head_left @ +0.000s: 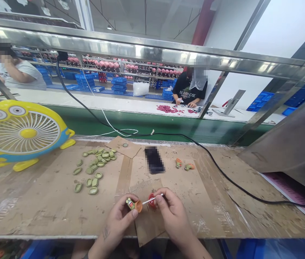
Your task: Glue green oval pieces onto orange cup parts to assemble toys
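Between the thumb and fingers of my left hand is a small green toy part with a hollow orange end facing right. My right hand pinches a thin white swab-like stick, its tip close to the orange rim; whether it touches, I cannot tell. A small round red container sits behind the stick, partly covered by my right fingers. Under both hands lies a loose piece of cardboard. Two similar green-and-orange parts rest farther back on the right.
Many green oval pieces lie left of centre. A dark phone-like object lies behind my hands. A yellow fan stands left, a black cable crosses right, and a metal housing stands beyond it. A co-worker sits across.
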`<state>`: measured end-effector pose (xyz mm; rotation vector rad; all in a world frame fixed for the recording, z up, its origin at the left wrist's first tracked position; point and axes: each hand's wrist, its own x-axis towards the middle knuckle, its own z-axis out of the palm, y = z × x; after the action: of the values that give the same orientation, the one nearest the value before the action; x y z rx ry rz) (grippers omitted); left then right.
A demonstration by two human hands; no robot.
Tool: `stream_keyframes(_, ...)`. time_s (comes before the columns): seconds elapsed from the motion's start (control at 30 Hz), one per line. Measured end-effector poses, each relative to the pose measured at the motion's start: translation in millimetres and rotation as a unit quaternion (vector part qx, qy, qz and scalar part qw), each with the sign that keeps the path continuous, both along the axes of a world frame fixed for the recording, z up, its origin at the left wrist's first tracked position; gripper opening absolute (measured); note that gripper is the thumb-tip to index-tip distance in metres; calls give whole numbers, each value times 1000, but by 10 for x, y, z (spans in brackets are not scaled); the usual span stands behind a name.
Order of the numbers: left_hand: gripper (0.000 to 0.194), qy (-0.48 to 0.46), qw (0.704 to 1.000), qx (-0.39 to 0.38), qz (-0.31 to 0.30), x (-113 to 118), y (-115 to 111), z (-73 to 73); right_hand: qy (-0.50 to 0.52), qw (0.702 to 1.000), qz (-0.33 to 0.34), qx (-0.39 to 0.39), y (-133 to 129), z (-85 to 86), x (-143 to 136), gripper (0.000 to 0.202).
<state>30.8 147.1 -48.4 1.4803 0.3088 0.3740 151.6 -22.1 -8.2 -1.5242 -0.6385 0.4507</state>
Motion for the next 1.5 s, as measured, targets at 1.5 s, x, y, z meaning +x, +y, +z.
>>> stream_keyframes(1.5, 44, -61, 980, -37, 183, -183, -192, 97, -275, 956, 12, -103, 473, 358, 131, 22)
